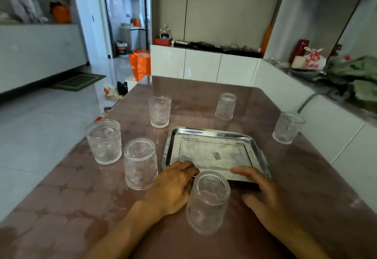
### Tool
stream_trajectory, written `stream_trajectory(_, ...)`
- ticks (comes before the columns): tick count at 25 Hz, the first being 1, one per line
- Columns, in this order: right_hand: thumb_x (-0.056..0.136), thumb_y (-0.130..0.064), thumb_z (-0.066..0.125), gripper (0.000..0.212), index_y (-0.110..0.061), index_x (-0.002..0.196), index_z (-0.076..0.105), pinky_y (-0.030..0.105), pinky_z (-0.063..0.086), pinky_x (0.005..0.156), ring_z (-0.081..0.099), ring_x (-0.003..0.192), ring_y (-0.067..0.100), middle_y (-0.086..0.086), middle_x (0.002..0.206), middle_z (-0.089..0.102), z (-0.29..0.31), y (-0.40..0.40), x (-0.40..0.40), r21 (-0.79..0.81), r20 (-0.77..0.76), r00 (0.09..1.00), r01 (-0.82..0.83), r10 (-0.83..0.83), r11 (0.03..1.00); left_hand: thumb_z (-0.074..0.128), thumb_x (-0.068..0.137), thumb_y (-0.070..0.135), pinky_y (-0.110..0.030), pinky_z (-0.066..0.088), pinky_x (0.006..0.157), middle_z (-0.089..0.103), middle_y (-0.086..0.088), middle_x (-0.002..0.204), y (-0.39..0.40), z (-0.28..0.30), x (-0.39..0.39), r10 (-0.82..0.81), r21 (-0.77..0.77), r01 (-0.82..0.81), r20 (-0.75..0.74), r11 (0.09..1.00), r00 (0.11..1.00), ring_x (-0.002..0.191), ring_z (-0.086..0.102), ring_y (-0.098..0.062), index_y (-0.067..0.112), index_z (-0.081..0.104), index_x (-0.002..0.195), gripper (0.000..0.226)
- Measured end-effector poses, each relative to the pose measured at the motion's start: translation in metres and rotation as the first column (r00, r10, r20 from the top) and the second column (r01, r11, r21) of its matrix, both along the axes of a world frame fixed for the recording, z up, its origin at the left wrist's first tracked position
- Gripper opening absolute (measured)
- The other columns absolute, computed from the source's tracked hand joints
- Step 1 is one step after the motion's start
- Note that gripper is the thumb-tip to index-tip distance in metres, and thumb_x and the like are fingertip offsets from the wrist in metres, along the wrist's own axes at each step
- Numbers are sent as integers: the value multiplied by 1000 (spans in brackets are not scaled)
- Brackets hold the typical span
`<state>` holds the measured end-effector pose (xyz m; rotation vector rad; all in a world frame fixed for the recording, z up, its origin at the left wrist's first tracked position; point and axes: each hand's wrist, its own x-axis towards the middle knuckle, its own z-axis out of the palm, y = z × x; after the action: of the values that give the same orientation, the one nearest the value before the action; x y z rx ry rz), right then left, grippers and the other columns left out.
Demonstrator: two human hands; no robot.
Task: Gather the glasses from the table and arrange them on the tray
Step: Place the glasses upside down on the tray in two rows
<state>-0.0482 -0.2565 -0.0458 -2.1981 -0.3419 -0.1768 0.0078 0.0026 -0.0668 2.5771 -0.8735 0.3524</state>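
Resting on the tabletop (pixel 306 177), the tray (pixel 212 134) holds nothing. Six glasses (pixel 208 201) stand around it. Left hand (pixel 173 187) and right hand (pixel 263 193) touch its near rim, grips loose, fingers spread.

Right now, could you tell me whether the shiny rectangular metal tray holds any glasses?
Empty: the shiny rectangular metal tray shows only bare metal.

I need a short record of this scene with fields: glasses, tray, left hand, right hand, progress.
glasses: six on the table, all off the tray; nearest glass between the hands
tray: metal tray, nothing on it
left hand: left hand at the tray's near left corner, holds no glass
right hand: right hand at the tray's near edge, holds no glass
progress: no glass placed yet
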Motion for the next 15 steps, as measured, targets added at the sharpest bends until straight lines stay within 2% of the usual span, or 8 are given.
stream_trajectory(1,78,-12,75,66,-41,135,58,44,45,104,54,129,12,-14,138,61,2,0,-9,111,-127,981,-132,146,985,50,100,25,-32,42,99,59,2,129,-1,2,0,8,-11,-8,-4,1000,1000,112,54,-17,20,62,126,30)
stream_trajectory(2,79,-26,81,76,-48,142,46,41,44,104,52,132,11,-16,144,55,3,4,-17,143,-214,940,-237,264,961,51,99,24,-33,42,100,59,2,130,-2,3,0,11,-23,-11,-9,1000,1000,113,54,-18,20,63,125,29)
stream_trajectory(4,72,-49,87,97,-61,147,26,34,42,103,48,133,3,-25,151,45,-4,19,-22,120,-241,914,-305,326,945,52,98,23,-34,41,100,60,2,132,-3,5,2,14,-28,-15,-23,999,1000,115,54,-19,21,64,124,29)
stream_trajectory(5,66,-52,90,101,-64,144,26,32,41,102,50,130,-1,-28,148,47,-7,29,-23,164,-243,922,-267,301,950,54,98,23,-34,42,100,60,2,134,-2,5,3,18,-33,-19,-31,999,999,115,54,-19,21,64,125,29)
stream_trajectory(7,59,-50,94,99,-65,138,36,28,44,97,55,122,-5,-30,137,56,-8,49,-21,217,-219,948,-185,232,959,54,98,23,-33,41,100,59,3,136,-1,5,3,25,-42,-26,-45,999,999,115,54,-19,22,64,127,30)
stream_trajectory(12,45,-33,98,90,-57,123,59,21,52,84,65,107,-2,-24,120,70,2,52,-19,242,-159,968,-154,196,958,51,98,24,-32,38,105,56,1,141,-1,0,4,29,-43,-31,-41,999,999,122,50,-19,21,61,130,34)
stream_trajectory(15,47,-32,98,77,-40,119,70,20,58,69,75,93,11,-5,108,78,30,40,1,499,-113,968,-138,222,856,50,94,21,-35,40,104,58,2,139,-1,-2,5,38,-73,-41,-36,996,999,121,50,-19,19,63,127,35)
